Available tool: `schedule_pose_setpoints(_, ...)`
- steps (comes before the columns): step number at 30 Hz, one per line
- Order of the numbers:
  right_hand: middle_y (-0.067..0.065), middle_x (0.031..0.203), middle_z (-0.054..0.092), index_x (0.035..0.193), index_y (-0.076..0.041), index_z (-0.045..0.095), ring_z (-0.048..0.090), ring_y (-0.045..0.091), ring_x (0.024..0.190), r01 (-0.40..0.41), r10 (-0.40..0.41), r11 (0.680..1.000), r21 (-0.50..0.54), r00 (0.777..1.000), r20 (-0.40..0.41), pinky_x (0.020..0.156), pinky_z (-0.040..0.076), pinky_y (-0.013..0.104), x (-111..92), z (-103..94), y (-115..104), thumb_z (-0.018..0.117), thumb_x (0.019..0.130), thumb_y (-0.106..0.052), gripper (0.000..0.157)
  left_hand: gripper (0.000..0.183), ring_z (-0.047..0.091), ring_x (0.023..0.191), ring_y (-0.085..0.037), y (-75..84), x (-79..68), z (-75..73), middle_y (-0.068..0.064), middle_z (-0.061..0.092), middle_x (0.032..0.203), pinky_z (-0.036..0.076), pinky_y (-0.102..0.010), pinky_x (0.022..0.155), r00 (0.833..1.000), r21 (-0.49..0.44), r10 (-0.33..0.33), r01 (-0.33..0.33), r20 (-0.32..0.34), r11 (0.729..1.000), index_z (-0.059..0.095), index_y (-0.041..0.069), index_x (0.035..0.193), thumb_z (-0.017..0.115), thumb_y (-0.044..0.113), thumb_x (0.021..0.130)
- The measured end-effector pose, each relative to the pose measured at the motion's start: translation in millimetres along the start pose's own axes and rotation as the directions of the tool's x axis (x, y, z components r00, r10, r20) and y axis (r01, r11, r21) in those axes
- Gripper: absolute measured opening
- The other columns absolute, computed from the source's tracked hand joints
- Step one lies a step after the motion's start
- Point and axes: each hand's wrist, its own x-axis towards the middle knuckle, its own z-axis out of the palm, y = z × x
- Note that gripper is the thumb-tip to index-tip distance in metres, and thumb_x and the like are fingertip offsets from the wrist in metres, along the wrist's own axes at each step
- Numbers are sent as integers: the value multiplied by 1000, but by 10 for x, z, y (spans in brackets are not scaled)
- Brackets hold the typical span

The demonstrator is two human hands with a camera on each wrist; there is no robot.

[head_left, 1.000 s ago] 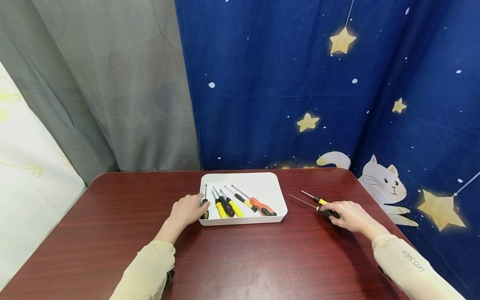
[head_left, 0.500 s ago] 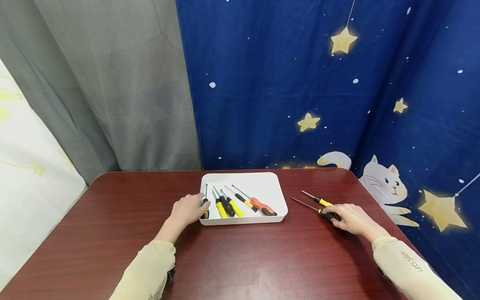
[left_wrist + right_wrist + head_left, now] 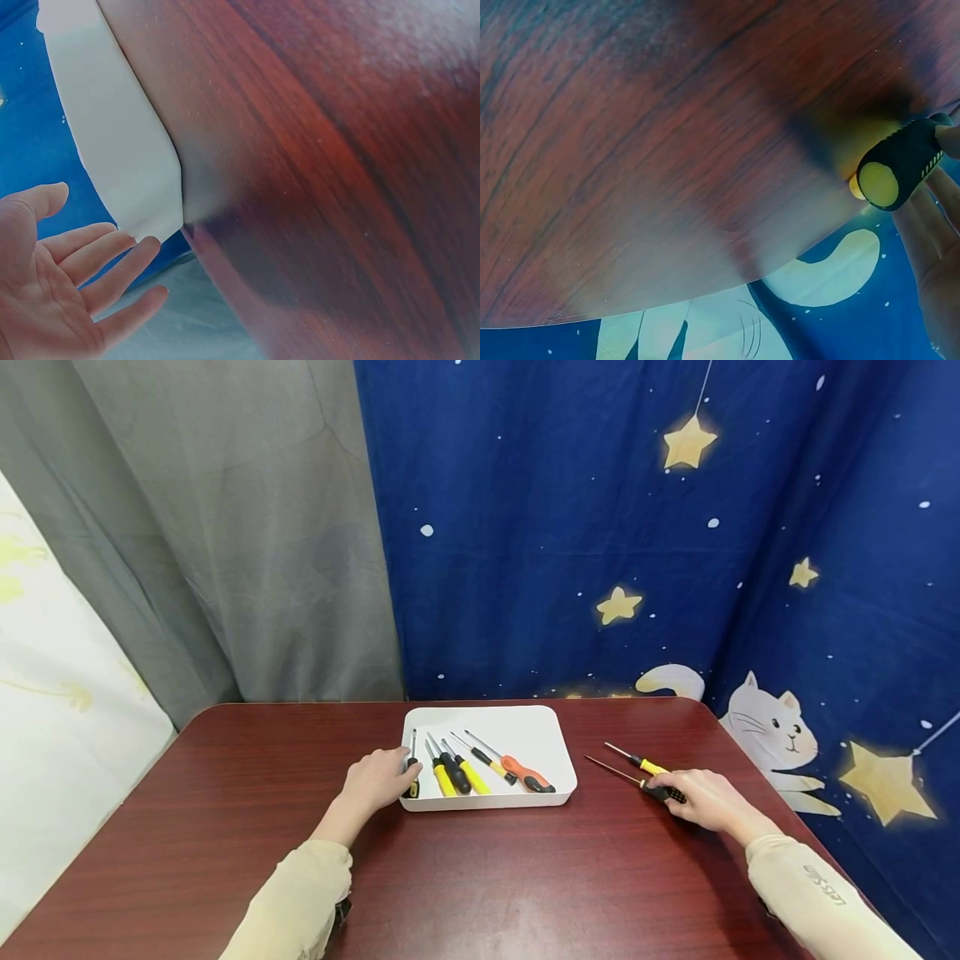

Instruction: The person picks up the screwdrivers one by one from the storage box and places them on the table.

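Note:
My left hand [image 3: 377, 777] is at the left wall of a white tray [image 3: 487, 802], its thumb reaching over the rim. In the left wrist view, its fairly straight fingers touch the tray's outer corner. A black-and-yellow screwdriver [image 3: 411, 789] lies inside, right beside that thumb. At the right of the table, my right hand [image 3: 703, 797] holds a screwdriver with a dark handle [image 3: 660, 791], its shaft pointing toward the tray. The handle's yellow end cap [image 3: 878, 184] shows in the right wrist view. Just behind it lies a yellow-and-black screwdriver [image 3: 640, 763], partly hidden by the fingers.
Several more screwdrivers lie in the tray, among them a large black one [image 3: 454, 772] and an orange-and-black one [image 3: 528, 774]. Everything rests on a dark red wooden table [image 3: 525, 885]. A blue star-patterned curtain [image 3: 525, 527] hangs behind its far edge.
My right hand has shifted slightly right and toward me with the dark-handled screwdriver, baring more of the yellow-and-black one behind. My left hand keeps its place at the tray.

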Motion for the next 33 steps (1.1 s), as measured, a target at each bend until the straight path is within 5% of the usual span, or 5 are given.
schedule_pose_setpoints(33,1,94,62,104,-15,63,56,16,76,-29,29,1000,5,999,17,63,44,40,-20,-14,-7,66,72,-10,32,35,56,69,-25,0,-9,-1,-12,61,85,42,-43,55,1000,0,9,-9,-6,1000,61,5,103,54,33,84)
